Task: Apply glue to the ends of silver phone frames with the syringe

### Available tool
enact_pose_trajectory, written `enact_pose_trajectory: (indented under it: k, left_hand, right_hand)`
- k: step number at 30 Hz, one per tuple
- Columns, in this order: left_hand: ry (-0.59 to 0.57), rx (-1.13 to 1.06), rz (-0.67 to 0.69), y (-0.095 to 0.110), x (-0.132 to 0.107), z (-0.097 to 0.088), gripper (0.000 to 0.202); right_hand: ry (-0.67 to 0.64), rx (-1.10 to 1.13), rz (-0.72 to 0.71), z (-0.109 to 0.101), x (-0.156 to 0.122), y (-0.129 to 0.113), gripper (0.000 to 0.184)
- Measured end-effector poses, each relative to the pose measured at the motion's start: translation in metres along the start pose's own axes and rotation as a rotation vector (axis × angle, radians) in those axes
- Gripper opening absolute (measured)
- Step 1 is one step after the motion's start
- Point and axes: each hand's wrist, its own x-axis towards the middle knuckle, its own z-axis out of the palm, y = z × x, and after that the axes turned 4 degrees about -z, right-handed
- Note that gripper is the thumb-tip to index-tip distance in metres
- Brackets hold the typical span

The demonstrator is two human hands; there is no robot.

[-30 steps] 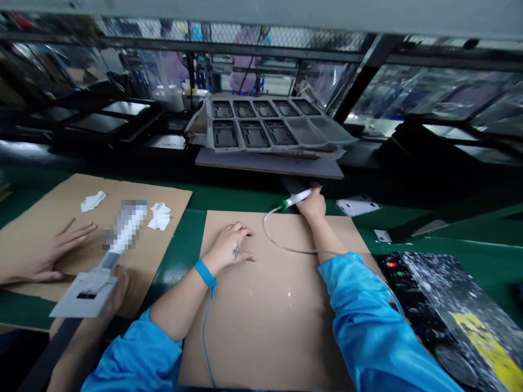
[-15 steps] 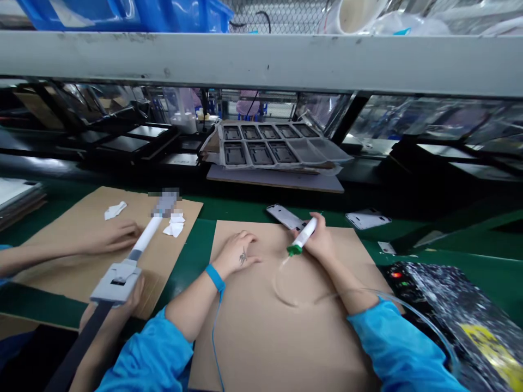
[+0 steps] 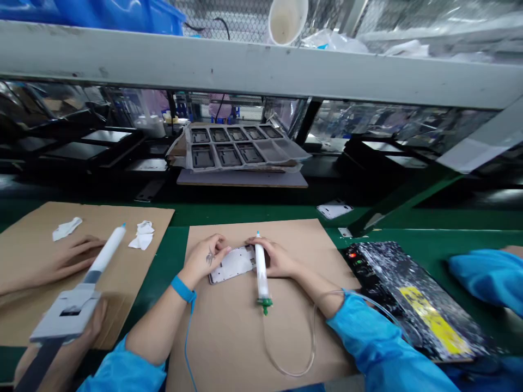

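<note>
A light grey phone housing [image 3: 233,265] lies slightly tilted over the cardboard between my hands. My left hand [image 3: 205,257] holds its left end, the thumb along the top edge. A dispensing syringe [image 3: 261,272] with a white barrel, blue tip and green cap is in my right hand [image 3: 279,258]. Its blue tip points away from me. My right fingers also reach the right end of the housing; how firmly they touch it is hidden behind the barrel. A clear hose [image 3: 312,348] loops from the green cap across the cardboard towards my right sleeve.
Cardboard [image 3: 245,337] covers the green bench. At left, a co-worker's hand [image 3: 61,264] is near a grey tool with a white barrel [image 3: 107,251]. A speckled black box [image 3: 412,294] stands right. Ahead are a second housing [image 3: 335,209] and a parts tray [image 3: 229,154] under a shelf beam.
My right hand has brought the housing nearer and left, and the syringe has turned so its green cap faces me. My left hand has taken the housing's left end. The view has shifted right.
</note>
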Motion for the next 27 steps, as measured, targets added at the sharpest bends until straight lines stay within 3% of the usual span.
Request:
enact_pose_trajectory:
  k: [4, 8, 11, 15, 22, 27]
  left_hand:
    - [-0.090, 0.044, -0.020, 0.007, -0.003, -0.003, 0.041]
    - [-0.155, 0.026, -0.028, 0.010, -0.002, -0.002, 0.044]
    - [-0.082, 0.021, 0.023, 0.008, 0.000, 0.000, 0.045]
    - [-0.016, 0.069, 0.106, 0.005, 0.003, 0.004, 0.064]
    - [-0.169, 0.108, 0.296, 0.003, 0.004, 0.004, 0.067]
    - [-0.193, 0.068, 0.339, 0.002, 0.001, 0.007, 0.095]
  right_hand:
    - [0.113, -0.039, 0.090, 0.002, 0.000, 0.011, 0.066]
    - [0.126, -0.045, 0.118, 0.002, 0.000, 0.017, 0.062]
    - [0.127, -0.034, 0.125, 0.000, 0.001, 0.015, 0.063]
    - [0.145, 0.005, 0.131, -0.001, 0.001, 0.012, 0.063]
    - [0.268, 0.269, 0.183, 0.004, -0.004, 0.014, 0.077]
    - [0.417, 0.382, 0.253, 0.010, -0.007, 0.020, 0.084]
